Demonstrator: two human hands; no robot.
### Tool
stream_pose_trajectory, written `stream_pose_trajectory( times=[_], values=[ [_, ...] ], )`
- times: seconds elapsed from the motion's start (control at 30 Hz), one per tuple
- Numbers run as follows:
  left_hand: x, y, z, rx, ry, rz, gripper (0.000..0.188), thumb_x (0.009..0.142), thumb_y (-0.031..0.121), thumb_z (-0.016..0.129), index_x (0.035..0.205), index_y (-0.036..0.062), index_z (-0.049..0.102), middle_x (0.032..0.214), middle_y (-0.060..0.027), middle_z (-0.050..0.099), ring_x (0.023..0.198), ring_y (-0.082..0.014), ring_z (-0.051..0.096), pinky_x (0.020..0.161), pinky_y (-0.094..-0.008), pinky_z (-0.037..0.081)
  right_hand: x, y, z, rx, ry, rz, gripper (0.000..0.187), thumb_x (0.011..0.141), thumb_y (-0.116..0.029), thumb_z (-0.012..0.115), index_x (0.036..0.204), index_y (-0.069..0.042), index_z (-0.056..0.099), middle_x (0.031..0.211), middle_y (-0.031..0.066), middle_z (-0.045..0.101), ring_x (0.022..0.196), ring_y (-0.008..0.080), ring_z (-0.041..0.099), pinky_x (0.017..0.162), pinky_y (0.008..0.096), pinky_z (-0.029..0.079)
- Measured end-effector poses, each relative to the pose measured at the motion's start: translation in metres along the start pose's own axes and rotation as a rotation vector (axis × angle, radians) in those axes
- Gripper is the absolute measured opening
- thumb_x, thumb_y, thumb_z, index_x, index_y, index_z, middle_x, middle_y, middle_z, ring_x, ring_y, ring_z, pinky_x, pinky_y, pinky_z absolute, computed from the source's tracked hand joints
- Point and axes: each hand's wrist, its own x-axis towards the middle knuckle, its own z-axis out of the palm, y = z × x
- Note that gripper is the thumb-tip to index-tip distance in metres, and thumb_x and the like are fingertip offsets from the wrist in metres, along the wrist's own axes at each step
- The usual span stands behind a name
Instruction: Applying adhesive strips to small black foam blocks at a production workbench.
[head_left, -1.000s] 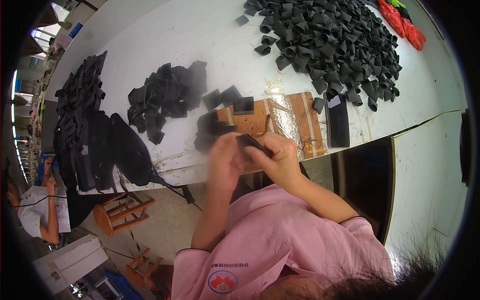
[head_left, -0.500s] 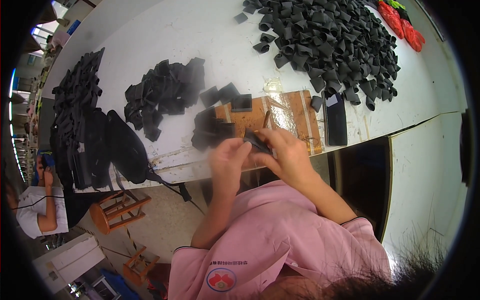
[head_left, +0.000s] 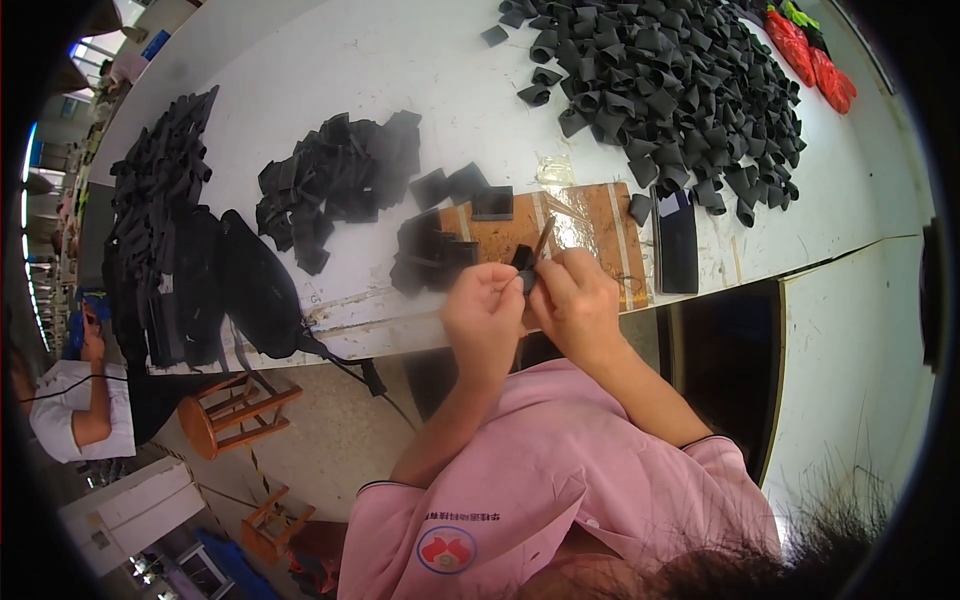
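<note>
My left hand [head_left: 485, 312] pinches one side of a small black fabric piece [head_left: 524, 268] just over the front edge of the table. My right hand [head_left: 578, 305] is closed on the other side of it, fingertips almost meeting those of the left. A slim brownish stick-like tool [head_left: 545, 238] sticks up by the right fingertips; whether that hand grips it is unclear. Beneath lies a brown board [head_left: 600, 225] with clear tape across it. Dark flat pieces [head_left: 430, 255] are heaped on the board's left end, beside my left hand.
Black rolled pieces [head_left: 680, 100] form a large pile at the back right, near red plastic bags [head_left: 810, 65]. A dark phone-like slab [head_left: 676, 240] lies right of the board. More black pieces [head_left: 340, 170] and a black bag [head_left: 258, 290] sit leftward. Wooden stools [head_left: 235, 415] stand below; another person [head_left: 85, 410] is far left.
Both hands have drawn closer together around the black piece, which has turned and shows less between the fingers. The left hand has shifted slightly right. The whole view has moved a little.
</note>
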Motion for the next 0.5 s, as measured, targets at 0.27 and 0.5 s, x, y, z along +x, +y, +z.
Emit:
stream_pose_trajectory(
  times=[0.27,0.5],
  values=[
    [0.008,0.009,-0.007,-0.185,-0.229,-0.099,0.014,0.073,-0.007,0.054,0.086,-0.0014,0.050,0.078,-0.0047,0.055,0.053,-0.0046,0.047,0.043,-0.0191,0.037,0.004,0.019,-0.018,1.510,-0.244,1.032,0.004,0.077,-0.004,0.057,0.076,0.000,0.057,0.065,-0.0032,0.049,0.050,0.0046,0.041,0.043,0.0168,0.030],
    [0.026,0.038,-0.004,-0.821,-0.422,-0.417,0.013,0.078,-0.006,0.044,0.089,-0.0031,0.050,0.079,-0.0137,0.056,0.034,-0.0022,0.033,0.031,-0.0177,0.023,0.035,0.007,-0.047,1.413,-0.412,0.798,0.022,0.086,-0.026,0.054,0.072,-0.008,0.055,0.060,-0.0075,0.043,0.051,0.0010,0.032,0.043,0.0173,0.024]
  ],
)
